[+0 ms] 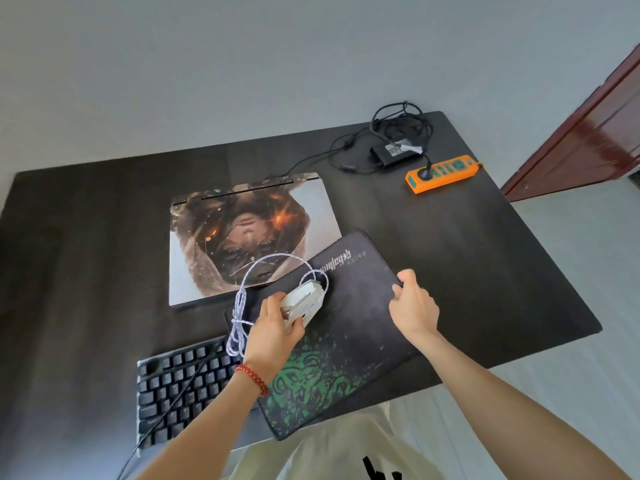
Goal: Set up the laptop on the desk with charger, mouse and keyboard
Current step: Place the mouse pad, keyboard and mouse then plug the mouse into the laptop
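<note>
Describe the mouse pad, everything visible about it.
The mouse pad is a dark, thin, soft-looking rectangle with a green splatter emblem near the person and pale lettering at the far end. It lies skewed on the desk, overlapping the closed laptop and the keyboard. The right hand grips its right edge.

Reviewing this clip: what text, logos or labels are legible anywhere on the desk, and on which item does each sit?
Mouse pad: pale stylised lettering near its far edge, upside down to the camera, not readable; a green emblem, no words.
Mouse: small print on its underside label, too blurred.
Charger brick: a label, too small.
Power strip: no legible text.
Laptop: lid artwork only, no words.
</note>
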Motion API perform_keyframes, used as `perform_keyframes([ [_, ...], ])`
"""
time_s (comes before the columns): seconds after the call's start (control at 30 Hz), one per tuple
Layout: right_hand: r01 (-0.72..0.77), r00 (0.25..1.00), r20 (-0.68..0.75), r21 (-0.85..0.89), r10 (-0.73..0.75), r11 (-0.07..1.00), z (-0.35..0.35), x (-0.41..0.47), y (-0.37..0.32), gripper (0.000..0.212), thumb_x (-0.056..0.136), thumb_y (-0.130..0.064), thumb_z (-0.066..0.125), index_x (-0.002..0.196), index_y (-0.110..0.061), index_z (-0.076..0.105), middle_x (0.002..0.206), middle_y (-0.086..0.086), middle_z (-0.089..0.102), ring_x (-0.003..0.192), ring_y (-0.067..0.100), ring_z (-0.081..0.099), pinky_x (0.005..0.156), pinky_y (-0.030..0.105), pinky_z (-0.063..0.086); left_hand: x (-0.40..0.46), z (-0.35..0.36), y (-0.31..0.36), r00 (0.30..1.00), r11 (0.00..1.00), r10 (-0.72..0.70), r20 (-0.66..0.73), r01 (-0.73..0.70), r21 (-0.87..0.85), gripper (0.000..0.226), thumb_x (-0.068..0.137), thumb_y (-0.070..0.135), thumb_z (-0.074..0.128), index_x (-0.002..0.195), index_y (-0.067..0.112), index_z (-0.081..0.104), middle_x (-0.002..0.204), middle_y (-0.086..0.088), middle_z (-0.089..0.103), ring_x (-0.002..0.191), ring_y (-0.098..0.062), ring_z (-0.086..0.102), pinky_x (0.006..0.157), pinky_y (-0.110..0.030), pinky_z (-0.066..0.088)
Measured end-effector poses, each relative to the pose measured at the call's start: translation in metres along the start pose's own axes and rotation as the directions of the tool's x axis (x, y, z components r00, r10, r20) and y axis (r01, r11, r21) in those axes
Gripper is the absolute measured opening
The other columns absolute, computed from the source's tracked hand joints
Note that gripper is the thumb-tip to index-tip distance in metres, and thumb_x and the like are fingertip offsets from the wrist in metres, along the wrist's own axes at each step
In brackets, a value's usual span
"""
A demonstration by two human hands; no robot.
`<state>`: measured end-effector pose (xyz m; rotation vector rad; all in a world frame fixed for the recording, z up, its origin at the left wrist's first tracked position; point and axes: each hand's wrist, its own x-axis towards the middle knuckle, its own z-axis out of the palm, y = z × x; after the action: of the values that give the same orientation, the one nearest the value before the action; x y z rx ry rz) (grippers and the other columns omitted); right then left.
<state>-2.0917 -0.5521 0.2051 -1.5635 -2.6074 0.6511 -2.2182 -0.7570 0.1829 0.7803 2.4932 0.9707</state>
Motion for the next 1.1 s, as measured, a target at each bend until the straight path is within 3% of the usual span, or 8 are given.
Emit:
perform_keyframes([
  [0.2,-0.056,0.996,-0.064,0.129,0.064,0.99,-0.04,0.07,0.087,0.021,0.093,-0.009,0.045,0.114,-0.009,0.044,0.091,0.017,0.066,0.067,0.024,0.05,0.053,0.028,0.032,0.047,0.059,0.079,0.993,0.992,-0.071,-0.089,0.061,-0.108,0.043,0.081,0.018,0.062,0.118,0.014,0.04,0.114,-0.008,0.055,0.083,-0.014,0.052,0.072,-0.03,0.046],
  [0.33,-0.15,0.984,-0.066,0.196,0.165,0.969,-0.062,0.109,0.147,0.029,0.092,-0.005,0.048,0.121,-0.006,0.043,0.101,0.021,0.065,0.087,0.036,0.062,0.063,0.028,0.04,0.072,0.101,0.123,0.993,0.992,-0.092,-0.068,0.085,-0.097,0.046,0.081,0.02,0.061,0.121,0.013,0.038,0.117,-0.009,0.053,0.086,-0.016,0.052,0.073,-0.031,0.046],
  [0.53,-0.223,0.97,-0.046,0.205,0.237,0.953,-0.078,0.155,0.198,0.031,0.092,-0.003,0.047,0.122,-0.004,0.042,0.108,0.024,0.062,0.096,0.04,0.061,0.075,0.038,0.047,0.098,0.144,0.165,0.994,0.992,-0.074,-0.076,0.066,-0.105,0.045,0.082,0.022,0.06,0.12,0.015,0.038,0.119,-0.003,0.049,0.087,-0.011,0.05,0.068,-0.028,0.043],
  [0.7,-0.23,0.97,-0.043,0.183,0.241,0.956,-0.081,0.178,0.221,0.029,0.093,-0.004,0.044,0.122,-0.004,0.041,0.104,0.024,0.062,0.092,0.04,0.061,0.074,0.041,0.047,0.116,0.152,0.176,0.99,0.993,-0.079,-0.116,0.068,-0.102,0.042,0.082,0.02,0.06,0.118,0.015,0.039,0.117,-0.005,0.052,0.083,-0.014,0.051,0.065,-0.03,0.044],
  [0.83,-0.253,0.964,-0.041,0.164,0.262,0.954,-0.079,0.189,0.232,0.027,0.093,-0.005,0.046,0.119,-0.004,0.045,0.111,0.022,0.058,0.101,0.038,0.057,0.088,0.049,0.043,0.122,0.157,0.174,0.99,0.991,-0.099,-0.102,0.088,-0.105,0.041,0.082,0.02,0.06,0.117,0.017,0.039,0.117,-0.006,0.054,0.085,-0.015,0.053,0.066,-0.032,0.048],
  [1.1,-0.323,0.945,-0.037,0.026,0.324,0.946,-0.07,0.202,0.239,0.027,0.093,-0.012,0.049,0.12,-0.009,0.048,0.118,0.016,0.054,0.112,0.033,0.048,0.092,0.051,0.037,0.122,0.173,0.177,0.995,0.992,-0.083,-0.059,0.077,-0.099,0.042,0.081,0.02,0.062,0.116,0.018,0.039,0.109,0.0,0.051,0.082,-0.015,0.052,0.067,-0.03,0.043],
])
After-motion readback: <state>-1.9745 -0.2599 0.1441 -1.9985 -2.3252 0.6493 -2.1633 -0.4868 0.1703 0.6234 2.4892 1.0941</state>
